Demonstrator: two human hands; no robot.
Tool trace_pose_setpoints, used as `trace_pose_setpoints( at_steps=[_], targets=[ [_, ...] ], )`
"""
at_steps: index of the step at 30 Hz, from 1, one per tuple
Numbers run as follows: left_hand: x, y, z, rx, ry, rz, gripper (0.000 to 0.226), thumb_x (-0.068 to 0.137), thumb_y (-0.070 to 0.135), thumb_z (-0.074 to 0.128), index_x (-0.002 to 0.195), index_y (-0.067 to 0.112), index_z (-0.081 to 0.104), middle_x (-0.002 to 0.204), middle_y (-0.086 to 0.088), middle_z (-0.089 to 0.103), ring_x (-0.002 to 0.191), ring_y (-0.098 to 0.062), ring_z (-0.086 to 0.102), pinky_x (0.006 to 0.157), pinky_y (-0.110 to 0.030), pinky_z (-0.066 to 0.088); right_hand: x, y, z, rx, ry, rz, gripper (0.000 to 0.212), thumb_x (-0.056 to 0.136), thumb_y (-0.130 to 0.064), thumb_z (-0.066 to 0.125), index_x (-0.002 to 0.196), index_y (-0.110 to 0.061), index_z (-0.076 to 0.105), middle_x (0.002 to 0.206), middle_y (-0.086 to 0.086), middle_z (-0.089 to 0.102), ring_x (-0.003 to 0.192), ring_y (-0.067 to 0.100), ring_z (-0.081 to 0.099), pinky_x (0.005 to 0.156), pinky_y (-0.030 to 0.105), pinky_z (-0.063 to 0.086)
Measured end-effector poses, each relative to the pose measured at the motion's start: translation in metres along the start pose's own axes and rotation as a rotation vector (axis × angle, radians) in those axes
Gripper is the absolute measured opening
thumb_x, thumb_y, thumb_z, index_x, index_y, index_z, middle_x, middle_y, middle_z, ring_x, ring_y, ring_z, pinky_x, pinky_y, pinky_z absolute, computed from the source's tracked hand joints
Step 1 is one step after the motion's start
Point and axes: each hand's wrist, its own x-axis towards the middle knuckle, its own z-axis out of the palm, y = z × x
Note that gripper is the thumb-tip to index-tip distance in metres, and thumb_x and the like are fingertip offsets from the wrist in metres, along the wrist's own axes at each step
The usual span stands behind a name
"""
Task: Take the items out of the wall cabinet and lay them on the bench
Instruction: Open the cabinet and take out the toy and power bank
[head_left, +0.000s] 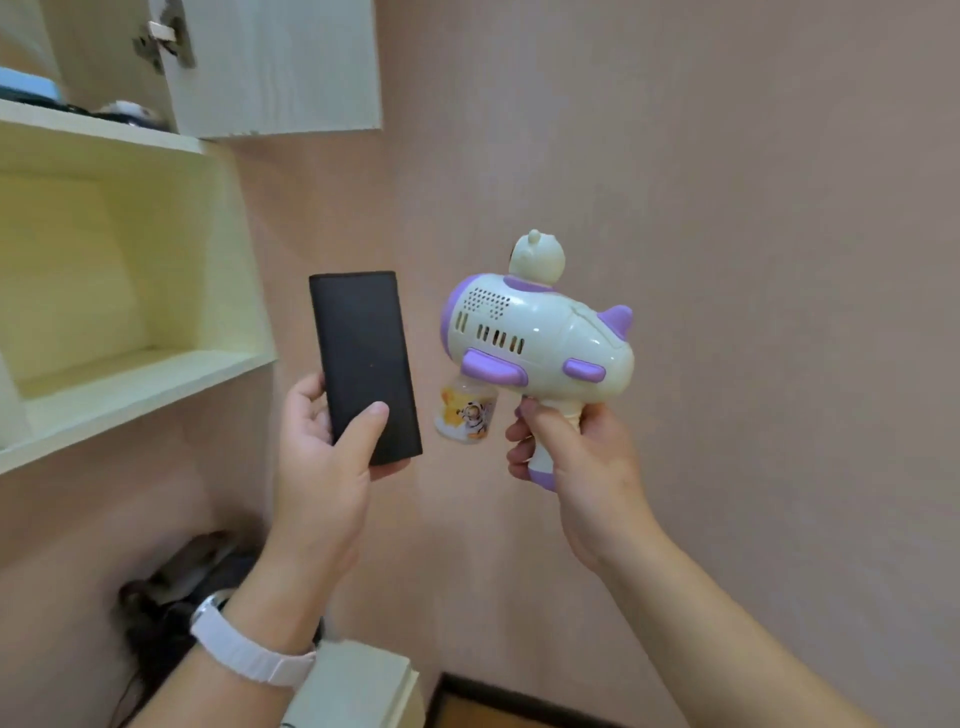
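My left hand (327, 457) grips the lower end of a flat black rectangular wallet-like case (363, 358), held upright in front of the pink wall. My right hand (576, 457) is wrapped round the handle of a white and purple toy bubble gun (540, 332) with a small bear figure on top and a little printed bottle (466, 413) hanging under its barrel. The wall cabinet (130, 384) is at the left, its lower pale shelf bare. On the upper shelf (93, 127) lie a blue-edged item and some dark small things, partly hidden.
The cabinet door (275, 67) stands open at the top, with a hinge showing. A pale bench or box corner (358, 686) sits below my left wrist, next to dark tangled items (171, 597) low on the left. A dark skirting and floor show at the bottom.
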Motion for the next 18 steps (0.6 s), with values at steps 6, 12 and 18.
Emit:
trace_pose_setpoints(
  at_steps=[6, 12, 18],
  targets=[
    [-0.075, -0.029, 0.098, -0.169, -0.201, -0.228, 0.036, 0.096, 0.007, 0.052, 0.127, 0.025, 0.046, 0.117, -0.001, 0.069, 0.105, -0.034, 0.067, 0.064, -0.041, 0.054, -0.059, -0.035, -0.129, -0.036, 0.193, 0.039, 0.022, 0.076, -0.021, 0.063, 0.091, -0.005, 0.063, 0.068, 0.006, 0.064, 0.059, 0.020, 0.055, 0.058, 0.033, 0.051],
    [-0.180, -0.054, 0.196, -0.214, -0.392, -0.399, 0.037, 0.096, 0.012, 0.055, 0.127, 0.029, 0.047, 0.122, -0.006, 0.065, 0.107, -0.036, 0.065, 0.064, -0.038, 0.055, -0.142, -0.078, -0.253, -0.067, 0.409, 0.041, 0.016, 0.083, -0.013, 0.064, 0.094, -0.003, 0.061, 0.071, 0.009, 0.062, 0.064, 0.022, 0.053, 0.060, 0.035, 0.051],
    [-0.286, -0.050, 0.287, -0.293, -0.574, -0.513, 0.037, 0.097, 0.007, 0.051, 0.131, 0.019, 0.044, 0.118, -0.009, 0.068, 0.094, -0.032, 0.071, 0.061, -0.039, 0.056, -0.226, -0.124, -0.351, -0.077, 0.642, 0.022, 0.026, 0.073, -0.016, 0.068, 0.097, -0.006, 0.062, 0.087, 0.009, 0.064, 0.069, 0.025, 0.060, 0.064, 0.038, 0.052]
  ],
)
